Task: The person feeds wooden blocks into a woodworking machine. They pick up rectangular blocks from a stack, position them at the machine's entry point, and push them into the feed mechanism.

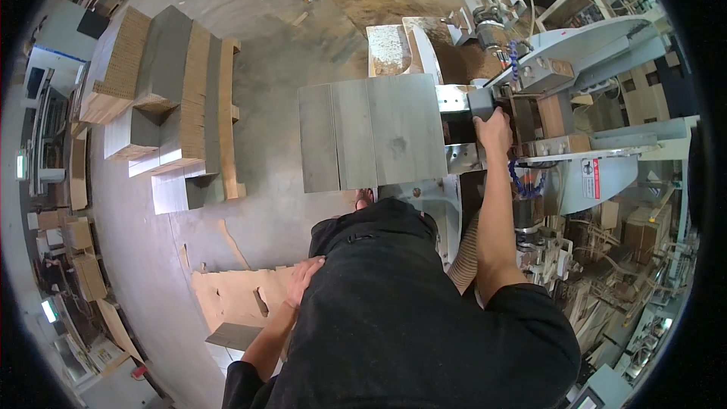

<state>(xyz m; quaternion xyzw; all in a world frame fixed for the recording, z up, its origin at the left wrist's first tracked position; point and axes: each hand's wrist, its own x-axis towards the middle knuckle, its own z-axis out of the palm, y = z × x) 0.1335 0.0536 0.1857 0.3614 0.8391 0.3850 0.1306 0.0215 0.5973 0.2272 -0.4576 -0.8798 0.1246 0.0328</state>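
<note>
A woodworking shop: sawdust-strewn machine (560,83), stacked boards (163,98) on a concrete floor (265,23)

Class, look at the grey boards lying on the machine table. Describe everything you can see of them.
The grey boards are three flat panels, seemingly wood, laid side by side with edges touching, forming one rectangle. Surfaces are matt grey with a faint dark smudge on the widest, rightmost one. They lie level on the machine, overhanging the floor to the left. The right hand is just off their right edge at the machine; whether it touches them is unclear. The left hand rests on the person's hip.
</note>
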